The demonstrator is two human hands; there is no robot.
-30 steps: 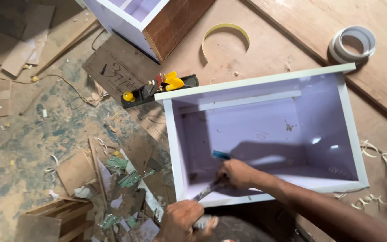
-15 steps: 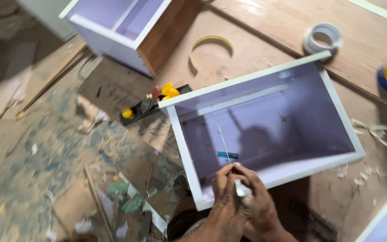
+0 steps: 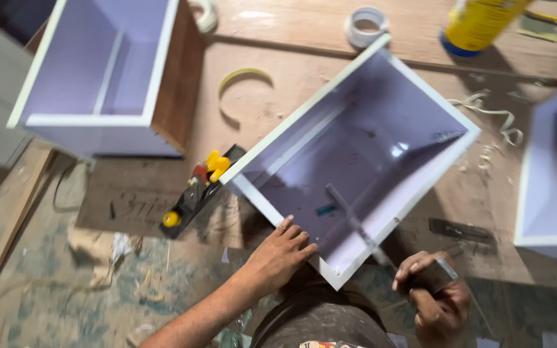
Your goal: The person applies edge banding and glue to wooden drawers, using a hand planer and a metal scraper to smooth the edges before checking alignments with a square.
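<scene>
On the near rim of the white box (image 3: 356,167), the left hand (image 3: 282,251) now presses flat, open. The right hand (image 3: 436,296) has drawn back, gripping a chisel (image 3: 381,248).

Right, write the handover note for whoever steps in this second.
Left hand: flat on the near edge of the tilted white box, open side up.
Right hand: gripping a dark-handled tool, blade reaching into the box.
Nearby: hand plane left of the box, second box beyond, tape roll, yellow can.
Done: box assembled.
Left: cannot tell.
</scene>
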